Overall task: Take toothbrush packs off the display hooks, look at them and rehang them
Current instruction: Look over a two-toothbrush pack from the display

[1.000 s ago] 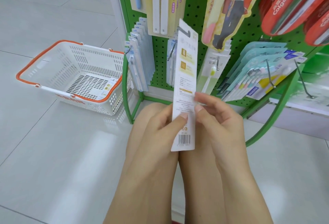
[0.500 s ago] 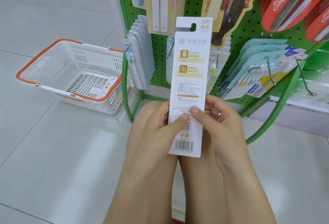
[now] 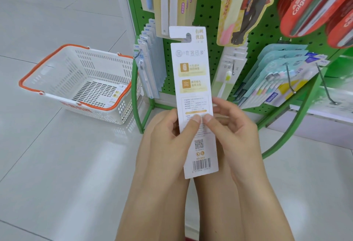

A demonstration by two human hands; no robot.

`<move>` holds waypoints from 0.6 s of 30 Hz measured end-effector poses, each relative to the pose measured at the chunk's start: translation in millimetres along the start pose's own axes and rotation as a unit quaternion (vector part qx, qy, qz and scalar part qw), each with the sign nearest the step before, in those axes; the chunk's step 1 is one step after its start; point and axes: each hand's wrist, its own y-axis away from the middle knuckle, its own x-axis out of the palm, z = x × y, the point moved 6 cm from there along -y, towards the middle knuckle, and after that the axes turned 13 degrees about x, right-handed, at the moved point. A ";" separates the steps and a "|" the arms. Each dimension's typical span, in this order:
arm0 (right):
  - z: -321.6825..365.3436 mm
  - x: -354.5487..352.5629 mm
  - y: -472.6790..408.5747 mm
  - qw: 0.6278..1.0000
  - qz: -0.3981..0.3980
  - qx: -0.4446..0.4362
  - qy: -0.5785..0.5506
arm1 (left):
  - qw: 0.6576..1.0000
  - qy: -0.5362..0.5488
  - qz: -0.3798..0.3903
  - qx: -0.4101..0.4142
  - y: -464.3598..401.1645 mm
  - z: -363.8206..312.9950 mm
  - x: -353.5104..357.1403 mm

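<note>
in the head view the left hand (image 3: 168, 135) and the right hand (image 3: 231, 129) are close together, both pinching one white toothbrush pack (image 3: 193, 95) with thumbs on its printed back and fingers behind it. the two thumb tips almost touch in the middle of the card. the pack stands nearly upright in front of the green pegboard rack (image 3: 208, 17), off the hooks, its hang hole at the top and the barcode at the bottom. on the rack more packs hang on hooks: a pale blue row (image 3: 150, 64) to the left, teal packs (image 3: 275, 80) to the right, red packs (image 3: 305, 3) above. one hook (image 3: 326, 87) at the right is bare. on the tiled floor (image 3: 57, 164) to the left stands a white basket (image 3: 63, 64) with orange handles; a few small cards (image 3: 116, 95) lie on its bottom.
</note>
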 end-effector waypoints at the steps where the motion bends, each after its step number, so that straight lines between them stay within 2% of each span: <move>1: 4.2 -2.7 -1.2 0.999 -0.029 -0.019 0.024 | 1.000 0.000 -0.003 0.000 0.6 -0.7 0.7; 4: 21.6 -3.9 -2.5 0.994 -0.062 -0.071 0.055 | 1.000 0.000 -0.007 0.005 1.9 -4.4 3.4; 8: 32.1 8.7 -2.5 0.994 -0.023 -0.068 0.077 | 0.998 -0.041 0.022 0.038 1.5 -12.5 7.4; 11: 39.2 16.9 -5.1 0.996 0.010 -0.051 0.078 | 0.987 -0.131 0.041 0.083 -2.1 -25.7 7.9; 14: 54.1 19.0 -9.8 0.995 0.020 -0.086 0.036 | 0.982 -0.151 0.020 0.111 -5.7 -39.3 3.3; 18: 64.9 17.5 -21.1 0.996 0.053 -0.048 -0.058 | 0.989 -0.086 -0.018 0.118 -19.2 -54.7 -6.6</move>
